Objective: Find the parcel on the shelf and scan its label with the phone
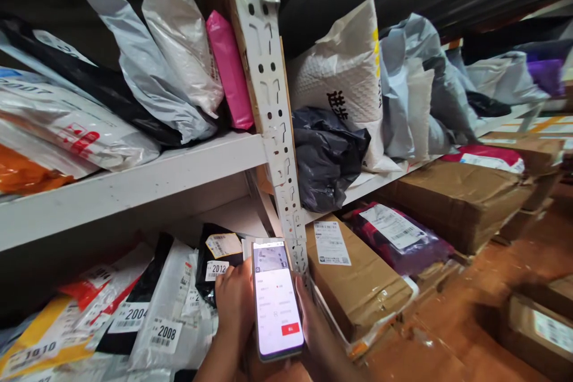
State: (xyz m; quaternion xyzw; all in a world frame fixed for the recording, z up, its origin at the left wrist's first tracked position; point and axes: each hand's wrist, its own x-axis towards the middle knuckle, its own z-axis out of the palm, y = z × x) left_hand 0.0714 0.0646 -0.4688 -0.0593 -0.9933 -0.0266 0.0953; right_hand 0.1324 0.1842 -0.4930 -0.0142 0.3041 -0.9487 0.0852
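Note:
A lit smartphone (278, 304) is upright in front of the shelf post, gripped along its right edge by my right hand (308, 310). Its screen has a camera picture at the top and a red button near the bottom. My left hand (235, 295) is closed beside the phone's left edge, knuckles up; what its fingers hold, if anything, is hidden. Just beyond those fingers is a black parcel (206, 277) with a label reading 2012, partly covered by the hand. To the left lies a pale plastic parcel (154, 316) labelled 2008.
A perforated white post (273, 101) divides the shelving. Bagged parcels, including a pink one (230, 71) and a dark crumpled bag (329, 155), fill the upper shelf (134, 185). Cardboard boxes (358, 286) and a purple-red parcel (403, 239) lie low on the right, above a brownish floor (439, 340).

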